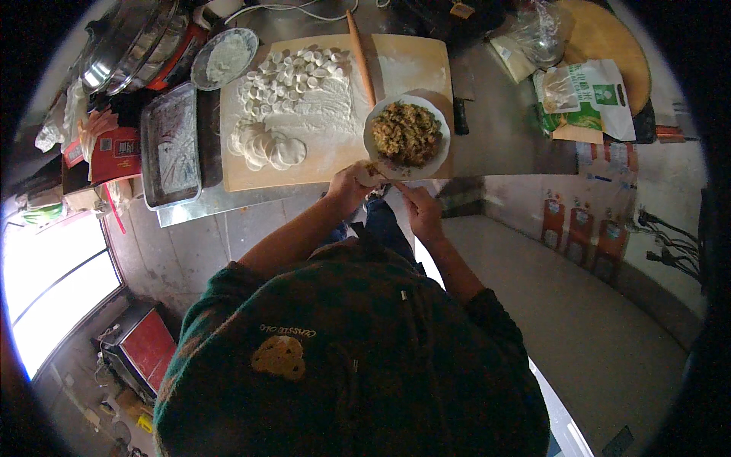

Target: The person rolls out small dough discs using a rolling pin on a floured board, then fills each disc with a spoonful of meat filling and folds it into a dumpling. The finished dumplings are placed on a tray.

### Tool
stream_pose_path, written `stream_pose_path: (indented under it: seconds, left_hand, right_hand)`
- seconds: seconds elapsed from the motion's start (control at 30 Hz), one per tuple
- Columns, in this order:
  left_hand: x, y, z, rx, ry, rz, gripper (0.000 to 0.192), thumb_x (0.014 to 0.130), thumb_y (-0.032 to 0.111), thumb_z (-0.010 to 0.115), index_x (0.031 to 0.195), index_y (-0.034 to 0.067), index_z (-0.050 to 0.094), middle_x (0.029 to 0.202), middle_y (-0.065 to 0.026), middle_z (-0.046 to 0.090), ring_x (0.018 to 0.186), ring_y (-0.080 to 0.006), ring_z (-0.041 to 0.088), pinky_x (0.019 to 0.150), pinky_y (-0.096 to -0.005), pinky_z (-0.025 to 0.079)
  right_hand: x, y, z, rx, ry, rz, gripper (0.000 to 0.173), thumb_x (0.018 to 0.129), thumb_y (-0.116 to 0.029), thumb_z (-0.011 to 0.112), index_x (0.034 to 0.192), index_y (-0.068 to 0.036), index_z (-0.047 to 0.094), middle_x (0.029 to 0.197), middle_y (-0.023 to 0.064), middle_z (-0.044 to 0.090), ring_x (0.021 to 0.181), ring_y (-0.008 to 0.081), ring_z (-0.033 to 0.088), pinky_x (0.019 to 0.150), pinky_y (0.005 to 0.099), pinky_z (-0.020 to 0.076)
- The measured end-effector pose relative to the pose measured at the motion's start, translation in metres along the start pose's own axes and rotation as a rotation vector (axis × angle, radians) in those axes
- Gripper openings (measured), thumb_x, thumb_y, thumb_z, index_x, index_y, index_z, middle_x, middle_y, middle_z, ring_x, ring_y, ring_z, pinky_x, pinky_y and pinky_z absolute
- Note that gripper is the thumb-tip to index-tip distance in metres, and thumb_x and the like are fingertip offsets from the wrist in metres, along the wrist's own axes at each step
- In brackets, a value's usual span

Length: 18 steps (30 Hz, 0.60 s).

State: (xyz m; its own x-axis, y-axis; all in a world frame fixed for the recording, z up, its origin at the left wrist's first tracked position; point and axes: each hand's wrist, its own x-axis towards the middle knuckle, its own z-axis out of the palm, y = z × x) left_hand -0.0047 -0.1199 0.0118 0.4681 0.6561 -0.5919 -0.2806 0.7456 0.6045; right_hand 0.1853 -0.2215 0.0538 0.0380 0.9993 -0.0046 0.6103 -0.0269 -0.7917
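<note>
My left hand [346, 187] holds a round dough wrapper [364, 173] at the near edge of a wooden board [331, 160]. A little filling shows on that wrapper. My right hand [425, 211] grips a thin stick-like tool [390, 181], its tip at the wrapper. Just beyond both hands stands a white bowl [444, 149] of chopped filling [405, 134]. Overlapping flat wrappers [265, 145] lie on the board's near left. Behind them are many small floured dough pieces [291, 80]. A wooden rolling pin [360, 57] rests across the board, its near end by the bowl.
Left of the board are a floured metal tray [191, 143] and a dish [251, 45] of flour. A cleaver's black handle [460, 117] lies along the right edge. Farther right are a green-and-white bag [614, 94] and a round wooden board [622, 40]. Steel pots [108, 65] stand back left.
</note>
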Motion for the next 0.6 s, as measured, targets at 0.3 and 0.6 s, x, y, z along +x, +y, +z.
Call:
stream_pose_path:
  seconds: [0.3, 0.6]
  left_hand:
    - [-0.023, 0.022, 0.004, -0.400, 0.086, -0.079, 0.039, 0.104, 0.018, 0.032, 0.130, -0.008, 0.046, 0.128, -0.0212, 0.054, 0.120, -0.0337, 0.054, 0.106, -0.0469, 0.044]
    - [-0.009, 0.017, -0.018, -0.414, 0.013, 0.045, 0.045, 0.105, 0.026, 0.033, 0.132, -0.007, 0.045, 0.134, -0.0206, 0.053, 0.125, -0.0316, 0.052, 0.107, -0.0435, 0.041]
  right_hand:
    - [-0.004, -0.014, 0.023, -0.299, -0.078, -0.156, 0.047, 0.092, -0.004, 0.059, 0.138, -0.015, 0.056, 0.101, 0.0129, 0.058, 0.085, 0.0303, 0.061, 0.069, 0.0413, 0.0528]
    - [-0.006, -0.019, -0.005, -0.346, -0.107, -0.153, 0.054, 0.089, 0.001, 0.054, 0.142, -0.014, 0.052, 0.101, 0.0150, 0.057, 0.090, 0.0327, 0.061, 0.077, 0.0429, 0.0529]
